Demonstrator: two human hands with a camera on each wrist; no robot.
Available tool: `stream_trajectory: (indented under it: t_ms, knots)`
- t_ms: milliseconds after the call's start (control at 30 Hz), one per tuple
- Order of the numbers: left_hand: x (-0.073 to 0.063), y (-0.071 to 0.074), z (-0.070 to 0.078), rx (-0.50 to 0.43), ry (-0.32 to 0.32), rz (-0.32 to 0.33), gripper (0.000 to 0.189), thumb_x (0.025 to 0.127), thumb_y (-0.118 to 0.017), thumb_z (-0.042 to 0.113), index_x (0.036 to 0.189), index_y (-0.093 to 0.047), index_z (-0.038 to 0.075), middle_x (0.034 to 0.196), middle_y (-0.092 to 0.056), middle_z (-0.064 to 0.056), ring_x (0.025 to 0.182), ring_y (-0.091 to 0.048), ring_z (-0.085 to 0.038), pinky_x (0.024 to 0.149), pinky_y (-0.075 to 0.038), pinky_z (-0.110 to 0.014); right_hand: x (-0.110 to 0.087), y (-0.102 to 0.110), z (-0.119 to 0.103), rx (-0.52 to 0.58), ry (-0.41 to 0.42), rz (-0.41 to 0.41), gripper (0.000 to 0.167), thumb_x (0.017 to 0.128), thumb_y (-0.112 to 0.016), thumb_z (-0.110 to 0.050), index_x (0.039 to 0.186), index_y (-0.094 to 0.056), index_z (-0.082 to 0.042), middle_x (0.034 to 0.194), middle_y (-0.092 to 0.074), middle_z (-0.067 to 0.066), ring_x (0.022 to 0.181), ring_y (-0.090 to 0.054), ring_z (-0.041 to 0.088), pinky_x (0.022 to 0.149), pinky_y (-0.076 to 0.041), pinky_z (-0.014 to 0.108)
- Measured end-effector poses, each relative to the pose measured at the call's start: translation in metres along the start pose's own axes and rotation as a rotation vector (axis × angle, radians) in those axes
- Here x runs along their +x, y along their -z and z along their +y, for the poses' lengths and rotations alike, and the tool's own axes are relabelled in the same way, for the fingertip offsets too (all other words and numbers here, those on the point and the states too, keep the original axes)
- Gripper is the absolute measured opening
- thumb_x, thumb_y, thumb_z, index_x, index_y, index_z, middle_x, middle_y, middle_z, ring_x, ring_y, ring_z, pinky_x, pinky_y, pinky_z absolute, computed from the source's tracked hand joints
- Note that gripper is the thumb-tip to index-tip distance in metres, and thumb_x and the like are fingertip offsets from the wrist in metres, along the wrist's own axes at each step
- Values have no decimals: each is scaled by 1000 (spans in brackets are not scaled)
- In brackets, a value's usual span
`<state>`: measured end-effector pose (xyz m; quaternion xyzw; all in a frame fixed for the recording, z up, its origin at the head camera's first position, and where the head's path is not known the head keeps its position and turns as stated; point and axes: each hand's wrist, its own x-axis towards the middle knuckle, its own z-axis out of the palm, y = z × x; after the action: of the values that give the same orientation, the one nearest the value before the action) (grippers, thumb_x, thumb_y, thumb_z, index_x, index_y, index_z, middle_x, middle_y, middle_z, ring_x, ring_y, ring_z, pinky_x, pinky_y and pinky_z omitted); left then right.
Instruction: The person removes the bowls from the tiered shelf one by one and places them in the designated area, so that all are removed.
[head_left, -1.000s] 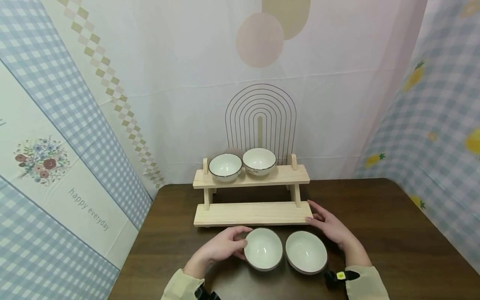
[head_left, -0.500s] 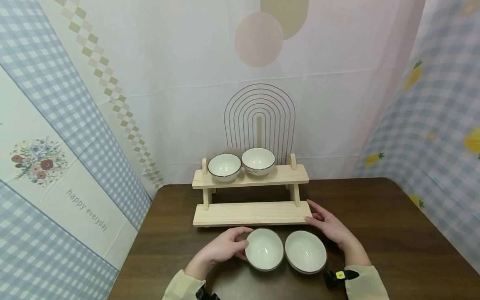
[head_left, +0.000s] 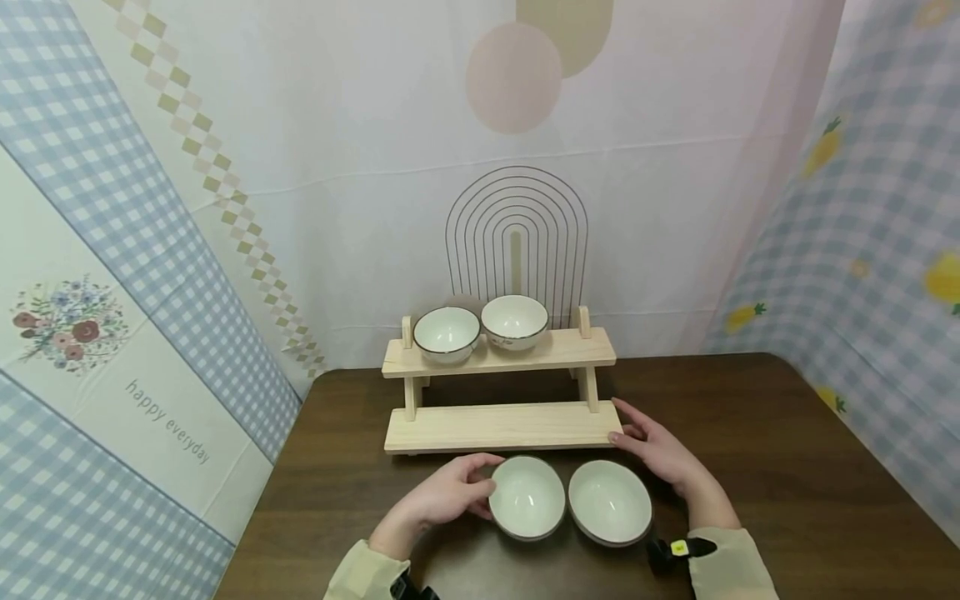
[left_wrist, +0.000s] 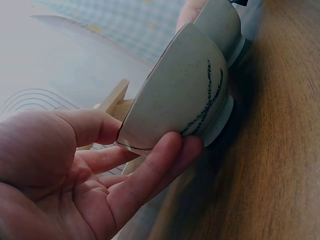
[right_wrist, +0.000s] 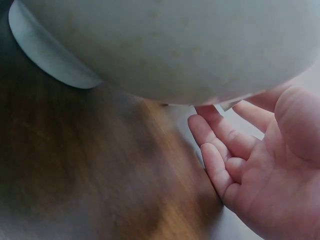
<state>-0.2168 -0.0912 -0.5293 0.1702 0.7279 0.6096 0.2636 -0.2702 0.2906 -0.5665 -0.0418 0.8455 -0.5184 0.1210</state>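
Half-closed left-hand grip pinches a round white ceramic bowl by its nine-o'clock rim on the brown counter; right-hand grip loosely clasps a two-tier pale wooden shelf at four. Level handling looks safest.

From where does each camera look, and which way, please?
Head: on the head, facing forward and down at shelf and bowls; left hand, right hand and sleeves show.
Left wrist: worn there, facing the left front bowl; left hand shows large, the right barely.
Right wrist: worn there, facing the right front bowl close up; right hand shows.
Shared: head and left wrist show left hand holding left front bowl.
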Motion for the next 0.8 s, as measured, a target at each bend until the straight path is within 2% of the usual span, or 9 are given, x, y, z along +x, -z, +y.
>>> stream_trajectory:
  t_ms: [533,800]
  knots:
    - [0,2,-2,1,4,-5,50,102,-55,1,149,-49,-12,107,-74,-17,82,-74,-25,78,-67,-49,0,-1,-1,0,11,-3,82,106,-68,-39,170,-26,-11,144,-59,29,129,-60,38,111,-47,62]
    - [0,2,-2,24,25,-6,50,103,-57,3,151,-49,-9,108,-74,-16,82,-74,-25,79,-67,-51,-3,1,-1,-11,15,-7,83,106,-68,-41,171,-26,-12,149,-54,31,134,-56,43,114,-44,65]
